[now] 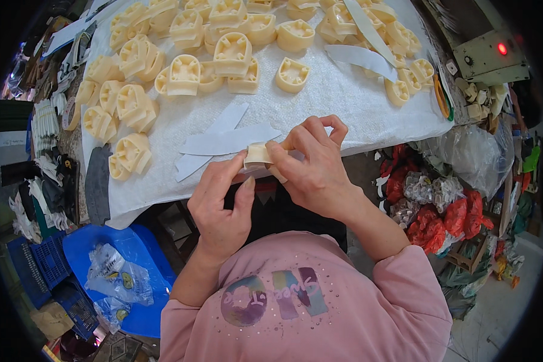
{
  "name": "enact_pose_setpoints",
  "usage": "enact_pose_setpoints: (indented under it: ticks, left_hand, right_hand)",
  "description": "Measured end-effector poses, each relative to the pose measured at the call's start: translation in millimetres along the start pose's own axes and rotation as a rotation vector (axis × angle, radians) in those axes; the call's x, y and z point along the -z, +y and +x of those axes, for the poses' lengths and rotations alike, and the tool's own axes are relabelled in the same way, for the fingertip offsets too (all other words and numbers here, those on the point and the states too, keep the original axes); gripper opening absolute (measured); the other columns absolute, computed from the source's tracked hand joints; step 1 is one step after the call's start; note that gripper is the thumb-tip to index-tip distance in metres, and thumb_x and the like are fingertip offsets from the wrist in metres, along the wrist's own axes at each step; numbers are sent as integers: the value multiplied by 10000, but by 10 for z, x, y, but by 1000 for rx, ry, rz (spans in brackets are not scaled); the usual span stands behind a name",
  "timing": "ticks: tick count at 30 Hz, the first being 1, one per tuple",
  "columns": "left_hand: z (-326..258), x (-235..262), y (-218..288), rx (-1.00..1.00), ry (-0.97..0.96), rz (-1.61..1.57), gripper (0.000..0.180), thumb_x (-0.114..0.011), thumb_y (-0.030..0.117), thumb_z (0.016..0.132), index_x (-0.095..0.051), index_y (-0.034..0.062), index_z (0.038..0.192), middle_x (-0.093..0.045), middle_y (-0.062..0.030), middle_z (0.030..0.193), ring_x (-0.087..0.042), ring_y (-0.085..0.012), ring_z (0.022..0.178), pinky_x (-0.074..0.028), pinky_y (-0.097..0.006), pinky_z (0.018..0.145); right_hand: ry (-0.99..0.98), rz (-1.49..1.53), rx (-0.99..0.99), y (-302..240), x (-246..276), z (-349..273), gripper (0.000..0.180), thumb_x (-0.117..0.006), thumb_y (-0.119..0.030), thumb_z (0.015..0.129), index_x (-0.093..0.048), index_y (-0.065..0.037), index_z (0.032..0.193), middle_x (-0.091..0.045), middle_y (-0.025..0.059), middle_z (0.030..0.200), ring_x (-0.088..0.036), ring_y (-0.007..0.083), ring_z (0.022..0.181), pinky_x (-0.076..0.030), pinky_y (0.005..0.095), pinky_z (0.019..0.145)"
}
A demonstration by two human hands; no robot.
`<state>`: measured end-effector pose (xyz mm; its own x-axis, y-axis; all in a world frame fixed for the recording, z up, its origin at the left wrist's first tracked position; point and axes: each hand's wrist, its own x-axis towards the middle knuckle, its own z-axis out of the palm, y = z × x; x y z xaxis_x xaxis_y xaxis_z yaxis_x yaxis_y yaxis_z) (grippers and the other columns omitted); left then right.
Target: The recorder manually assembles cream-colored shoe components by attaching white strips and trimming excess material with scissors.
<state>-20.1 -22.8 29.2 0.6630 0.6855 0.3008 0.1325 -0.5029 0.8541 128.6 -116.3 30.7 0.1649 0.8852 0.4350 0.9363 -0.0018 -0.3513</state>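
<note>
A small cream moulded piece [258, 154], like a shoe heel, is held near the table's front edge. My right hand [312, 166] pinches its right side between thumb and fingers. A narrow pale part [277, 174] sticks out below that grip; I cannot tell if it belongs to the same piece. My left hand [220, 202] touches the left end with its index fingertip. Its thumb stands apart below, with a gap between. Just beyond the hands, white curved strips [223, 139] lie crossed on the white cloth [295, 111].
Many cream heels [232, 54] crowd the table's far side and left edge. More white strips [362, 60] lie at the far right, near a control box [489, 57] with a red light. A blue chair [145, 308] stands left, red bags [446, 220] right.
</note>
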Motion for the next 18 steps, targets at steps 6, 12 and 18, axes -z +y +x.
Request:
enact_pose_setpoints:
  ticks: [6, 12, 18]
  left_hand:
    - [-21, -67, -239, 51, 42, -413, 168, -652, 86, 837, -649, 6, 985, -578, -78, 836, -536, -149, 730, -433, -232, 621]
    - [58, -134, -270, -236, 27, -251, 107, -651, 115, 840, -629, 14, 866, -537, -61, 687, -472, -164, 603, -367, -261, 524]
    - [135, -147, -219, -397, 55, -60, 152, -664, 146, 831, -593, 13, 811, -475, -60, 605, -408, -186, 508, -317, -286, 467]
  right_hand:
    - [38, 195, 9, 64, -8, -52, 378, -701, -102, 625, -598, -113, 989, -463, 36, 811, -452, 223, 830, -265, 445, 798]
    - [43, 468, 82, 161, -48, -90, 388, -678, -60, 668, -583, -77, 1044, -470, 57, 813, -447, 239, 793, -303, 390, 760]
    - [-8, 527, 58, 141, -52, -96, 383, -663, -37, 673, -584, -74, 1046, -469, 60, 808, -444, 242, 798, -307, 380, 759]
